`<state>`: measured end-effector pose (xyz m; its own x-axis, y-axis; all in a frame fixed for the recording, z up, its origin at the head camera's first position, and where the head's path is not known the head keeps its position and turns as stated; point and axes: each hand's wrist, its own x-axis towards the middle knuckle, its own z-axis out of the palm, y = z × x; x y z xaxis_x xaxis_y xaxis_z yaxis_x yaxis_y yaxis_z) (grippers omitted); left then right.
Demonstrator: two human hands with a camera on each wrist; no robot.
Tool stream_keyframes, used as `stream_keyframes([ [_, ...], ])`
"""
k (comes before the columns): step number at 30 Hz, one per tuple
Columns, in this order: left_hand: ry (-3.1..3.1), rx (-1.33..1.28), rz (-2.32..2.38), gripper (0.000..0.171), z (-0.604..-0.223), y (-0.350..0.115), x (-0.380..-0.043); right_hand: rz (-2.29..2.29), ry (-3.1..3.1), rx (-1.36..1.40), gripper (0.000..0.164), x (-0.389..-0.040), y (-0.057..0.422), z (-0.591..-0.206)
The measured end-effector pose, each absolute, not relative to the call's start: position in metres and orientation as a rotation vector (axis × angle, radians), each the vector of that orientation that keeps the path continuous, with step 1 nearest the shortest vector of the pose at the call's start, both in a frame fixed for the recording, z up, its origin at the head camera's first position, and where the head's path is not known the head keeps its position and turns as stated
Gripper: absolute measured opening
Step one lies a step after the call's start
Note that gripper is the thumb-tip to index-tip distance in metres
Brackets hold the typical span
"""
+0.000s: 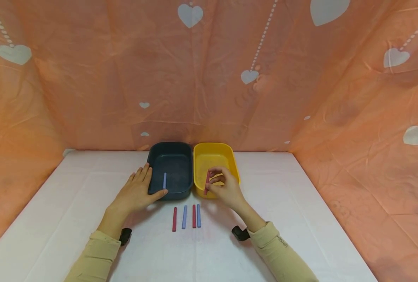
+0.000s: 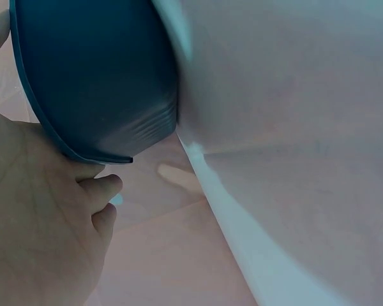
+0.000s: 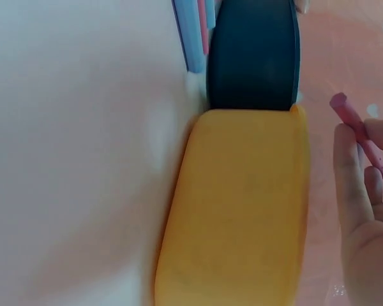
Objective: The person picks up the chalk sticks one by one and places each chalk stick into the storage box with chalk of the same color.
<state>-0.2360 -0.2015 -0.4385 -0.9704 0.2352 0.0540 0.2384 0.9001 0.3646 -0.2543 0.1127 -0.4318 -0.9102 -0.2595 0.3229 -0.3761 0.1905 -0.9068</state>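
Note:
My left hand [image 1: 135, 192] rests against the left side of the dark blue tray [image 1: 175, 194], its fingers spread along the rim and the thumb over the front edge. A blue chalk stick [image 1: 164, 181] lies inside that tray, near the front. Between thumb and fingers, my right hand [image 1: 228, 192] pinches a red chalk stick [image 1: 207, 183] above the front of the yellow tray [image 1: 234, 160]. In the right wrist view the pinched stick slants in the fingertips, clear of the yellow tray's wall [image 3: 236, 204].
In front of the trays lie a red stick [image 1: 174, 219], a blue stick [image 1: 184, 217], another red stick [image 1: 194, 216] and another blue stick [image 1: 199, 215]. The trays stand side by side on the white tabletop [image 1: 272, 188]. An orange curtain [image 1: 124, 78] hangs behind.

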Motion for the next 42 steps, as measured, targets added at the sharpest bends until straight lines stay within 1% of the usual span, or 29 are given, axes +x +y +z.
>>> stream_keyframes([
  [13, -3.053, -0.38, -0.587, 0.115, -0.438, -0.201, -0.236, 1.867, -2.443, 0.469, 0.044, -0.291, 0.109, -0.43],
  [27, -3.041, -0.398, -0.59, 0.113, -0.438, -0.202, -0.236, 1.783, -2.694, 0.449, 0.044, -0.324, 0.106, -0.436],
  [34, -3.049, -0.397, -0.598, 0.113, -0.437, -0.202, -0.235, 1.862, -2.745, 0.412, 0.044, -0.336, 0.101, -0.441],
  [42, -3.048, -0.391, -0.612, 0.112, -0.436, -0.202, -0.235, 1.635, -2.872, 0.385, 0.038, -0.35, 0.096, -0.448],
])
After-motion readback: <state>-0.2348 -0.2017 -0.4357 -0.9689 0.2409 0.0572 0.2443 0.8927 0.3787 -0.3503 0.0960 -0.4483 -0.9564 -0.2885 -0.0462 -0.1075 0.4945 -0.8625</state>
